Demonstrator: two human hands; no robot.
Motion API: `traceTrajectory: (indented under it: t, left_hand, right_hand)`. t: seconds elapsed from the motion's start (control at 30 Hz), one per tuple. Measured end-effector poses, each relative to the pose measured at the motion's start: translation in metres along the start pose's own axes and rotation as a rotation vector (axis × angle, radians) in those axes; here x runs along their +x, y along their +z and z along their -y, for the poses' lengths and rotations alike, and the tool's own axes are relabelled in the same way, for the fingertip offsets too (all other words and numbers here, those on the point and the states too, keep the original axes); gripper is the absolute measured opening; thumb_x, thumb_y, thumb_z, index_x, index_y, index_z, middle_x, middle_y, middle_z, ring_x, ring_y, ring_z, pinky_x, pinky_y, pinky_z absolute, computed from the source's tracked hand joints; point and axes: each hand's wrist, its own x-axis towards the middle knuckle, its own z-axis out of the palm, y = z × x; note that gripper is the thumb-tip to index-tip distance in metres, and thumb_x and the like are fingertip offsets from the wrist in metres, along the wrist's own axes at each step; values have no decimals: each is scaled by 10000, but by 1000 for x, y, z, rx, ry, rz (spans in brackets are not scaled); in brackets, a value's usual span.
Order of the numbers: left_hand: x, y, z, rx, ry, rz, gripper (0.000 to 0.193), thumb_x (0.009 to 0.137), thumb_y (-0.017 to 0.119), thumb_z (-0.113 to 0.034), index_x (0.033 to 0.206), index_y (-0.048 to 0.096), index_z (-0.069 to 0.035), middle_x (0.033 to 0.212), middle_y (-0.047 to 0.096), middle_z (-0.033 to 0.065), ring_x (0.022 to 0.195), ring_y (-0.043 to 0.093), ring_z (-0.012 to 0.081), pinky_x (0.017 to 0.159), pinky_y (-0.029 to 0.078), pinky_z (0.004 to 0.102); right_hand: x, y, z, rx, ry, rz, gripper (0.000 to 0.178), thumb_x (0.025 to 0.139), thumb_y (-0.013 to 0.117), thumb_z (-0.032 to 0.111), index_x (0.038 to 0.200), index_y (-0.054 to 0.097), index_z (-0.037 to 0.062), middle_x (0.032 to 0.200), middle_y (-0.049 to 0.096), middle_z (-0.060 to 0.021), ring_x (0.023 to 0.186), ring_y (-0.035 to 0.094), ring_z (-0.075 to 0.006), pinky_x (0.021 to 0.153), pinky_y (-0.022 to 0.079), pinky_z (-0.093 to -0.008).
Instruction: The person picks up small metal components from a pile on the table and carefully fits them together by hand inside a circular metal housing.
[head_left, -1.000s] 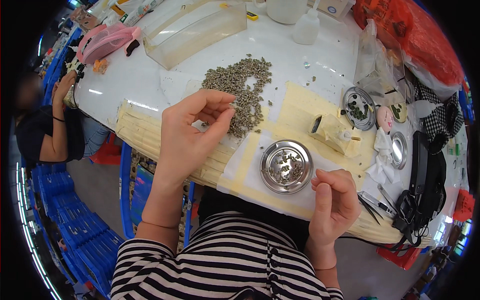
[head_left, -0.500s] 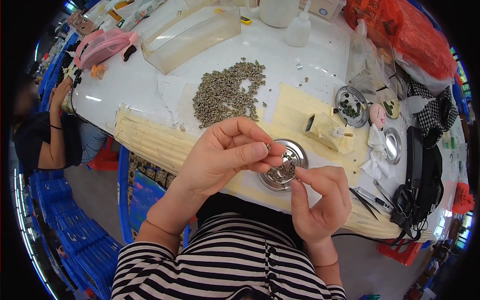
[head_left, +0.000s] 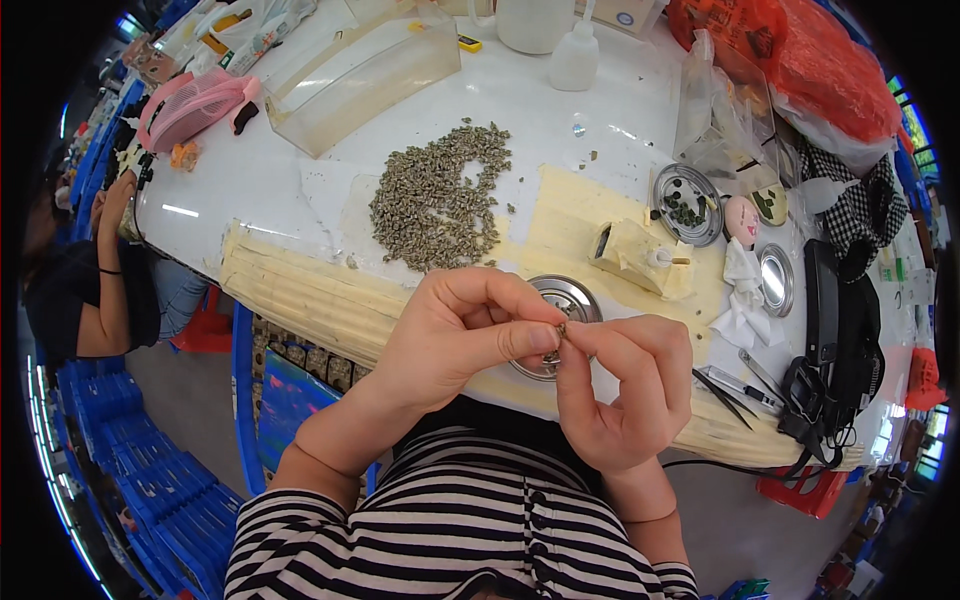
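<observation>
My left hand (head_left: 465, 335) pinches a tiny grey-brown metal part (head_left: 562, 330) between thumb and forefinger. Closed in a pinch too, my right hand (head_left: 630, 395) has its fingertips up against that part; whatever lies between its own thumb and forefinger is hidden or too small to name. Both hands meet over a round metal dish (head_left: 578, 288), partly covered by my fingers. Beyond the left hand, a pile of similar small metal parts (head_left: 435, 195) is spread on the white table (head_left: 330, 185).
A taped block (head_left: 640, 258) with a small rod stands right of the dish. Behind it, a round tin (head_left: 712, 225) holds dark green pieces. Tweezers (head_left: 725, 395) and a craft knife (head_left: 742, 384) lie at right. A clear tray (head_left: 375, 95) and white squeeze bottle (head_left: 574, 62) stand farther back. Another person (head_left: 95, 290) sits at left.
My right hand has moved up and left from over the dish to my left fingertips. The left hand keeps its pinch, slightly lower. The whole view has shifted a little.
</observation>
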Motion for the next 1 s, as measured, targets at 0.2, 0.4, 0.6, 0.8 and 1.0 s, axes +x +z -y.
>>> traceTrajectory:
  t: [0.2,0.4,0.6,0.8,1.0]
  left_hand:
    - [-4,4,3,561,368,-27,166,801,726,82,949,707,8,923,664,126,816,656,178,703,530,265]
    - [0,4,0,952,634,10,191,777,748,58,950,711,-16,909,680,113,791,656,185,665,519,269]
    - [1,4,0,1031,690,16,201,771,757,46,953,710,-22,892,686,106,776,658,189,657,516,268]
    - [1,4,0,996,666,24,210,755,752,68,944,700,-9,887,689,106,778,658,194,674,511,275]
    - [1,4,1,943,648,-49,201,756,759,45,947,723,-4,880,709,95,780,673,188,661,533,275]
  right_hand:
    - [-1,-1,-3,257,220,40,162,736,751,-29,874,689,28,826,627,-79,704,589,-197,610,468,-280]
    - [0,-4,-5,353,282,93,108,778,731,-20,868,676,5,828,631,-99,722,602,-205,631,479,-280]
    - [-2,-5,-7,408,323,105,83,800,713,-17,866,665,-3,822,635,-104,730,605,-211,651,481,-286]
    - [-2,-6,-8,446,351,130,83,808,710,-12,877,665,-4,835,641,-103,747,607,-209,669,484,-286]
    - [-4,-5,-7,366,286,56,133,791,725,-17,919,697,6,855,646,-107,753,610,-207,673,485,-285]
